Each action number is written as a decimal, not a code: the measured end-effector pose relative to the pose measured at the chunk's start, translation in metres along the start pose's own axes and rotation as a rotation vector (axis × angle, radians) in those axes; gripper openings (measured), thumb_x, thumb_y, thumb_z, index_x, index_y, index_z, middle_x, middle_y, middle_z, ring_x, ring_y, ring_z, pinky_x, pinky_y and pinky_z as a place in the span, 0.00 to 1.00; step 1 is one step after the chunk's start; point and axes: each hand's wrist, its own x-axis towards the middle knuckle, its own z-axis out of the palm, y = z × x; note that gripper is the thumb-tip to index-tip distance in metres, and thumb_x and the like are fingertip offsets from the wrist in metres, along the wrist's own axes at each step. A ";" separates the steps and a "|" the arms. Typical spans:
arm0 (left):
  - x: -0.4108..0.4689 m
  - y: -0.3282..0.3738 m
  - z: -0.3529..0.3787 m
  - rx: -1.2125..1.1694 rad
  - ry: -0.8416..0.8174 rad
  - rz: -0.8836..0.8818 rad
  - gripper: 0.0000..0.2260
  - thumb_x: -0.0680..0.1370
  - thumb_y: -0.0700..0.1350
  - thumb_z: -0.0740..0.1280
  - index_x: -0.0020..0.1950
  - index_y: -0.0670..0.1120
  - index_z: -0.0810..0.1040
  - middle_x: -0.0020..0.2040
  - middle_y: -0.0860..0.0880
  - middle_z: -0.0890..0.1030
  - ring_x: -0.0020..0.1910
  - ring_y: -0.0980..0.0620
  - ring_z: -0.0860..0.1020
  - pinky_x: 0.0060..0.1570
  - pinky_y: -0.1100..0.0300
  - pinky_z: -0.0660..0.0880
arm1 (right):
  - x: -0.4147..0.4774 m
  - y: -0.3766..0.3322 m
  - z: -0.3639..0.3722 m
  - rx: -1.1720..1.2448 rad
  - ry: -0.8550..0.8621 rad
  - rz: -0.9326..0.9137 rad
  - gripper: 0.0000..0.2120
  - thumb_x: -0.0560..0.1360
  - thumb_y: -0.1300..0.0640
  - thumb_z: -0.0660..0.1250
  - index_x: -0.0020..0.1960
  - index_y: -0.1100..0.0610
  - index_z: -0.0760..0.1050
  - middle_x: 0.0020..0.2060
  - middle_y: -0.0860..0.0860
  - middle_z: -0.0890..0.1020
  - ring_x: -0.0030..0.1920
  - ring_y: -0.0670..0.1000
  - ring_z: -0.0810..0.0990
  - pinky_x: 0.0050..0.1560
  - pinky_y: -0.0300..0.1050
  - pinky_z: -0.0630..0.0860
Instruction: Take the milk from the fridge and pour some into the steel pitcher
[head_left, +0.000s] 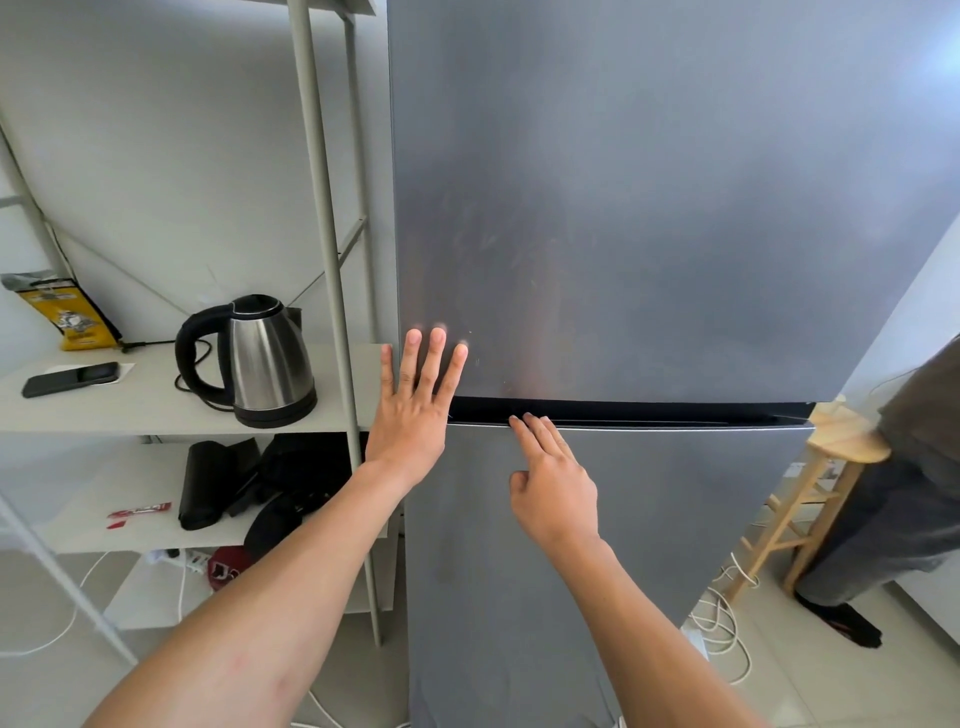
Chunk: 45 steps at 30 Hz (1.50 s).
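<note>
A tall grey fridge (649, 218) fills the middle of the head view, both doors closed. My left hand (415, 405) lies flat with fingers spread on the lower left corner of the upper door. My right hand (553, 483) rests on the lower door (649, 519), two fingertips reaching into the dark gap (649, 410) between the doors. Neither hand holds anything. Milk and steel pitcher are not in view.
A grey metal shelf rack (156, 400) stands left of the fridge with a steel kettle (260, 358), a phone (70, 379) and a yellow bag (70, 317). Dark bags (249, 483) lie below. At right are a wooden stool (826, 467), a person (904, 493) and white cables (722, 623) on the floor.
</note>
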 end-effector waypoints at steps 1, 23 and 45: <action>0.000 0.000 0.000 -0.001 -0.003 0.003 0.48 0.72 0.31 0.63 0.79 0.46 0.31 0.77 0.42 0.28 0.76 0.37 0.29 0.75 0.35 0.40 | 0.000 0.000 0.001 0.001 0.002 0.003 0.33 0.75 0.62 0.57 0.77 0.45 0.56 0.76 0.39 0.58 0.77 0.40 0.51 0.52 0.41 0.76; -0.002 0.003 -0.015 0.011 -0.093 -0.043 0.45 0.78 0.36 0.64 0.78 0.46 0.30 0.76 0.43 0.25 0.74 0.39 0.26 0.74 0.34 0.39 | -0.001 -0.002 0.000 0.026 0.003 0.024 0.32 0.75 0.62 0.58 0.77 0.46 0.57 0.76 0.40 0.59 0.77 0.42 0.52 0.44 0.40 0.70; -0.133 0.020 -0.098 0.024 -0.557 -0.496 0.17 0.83 0.56 0.54 0.56 0.49 0.78 0.51 0.50 0.84 0.56 0.48 0.80 0.73 0.43 0.56 | -0.086 -0.031 0.054 0.105 -0.579 -0.106 0.17 0.81 0.51 0.52 0.61 0.57 0.74 0.62 0.57 0.77 0.61 0.60 0.77 0.56 0.50 0.73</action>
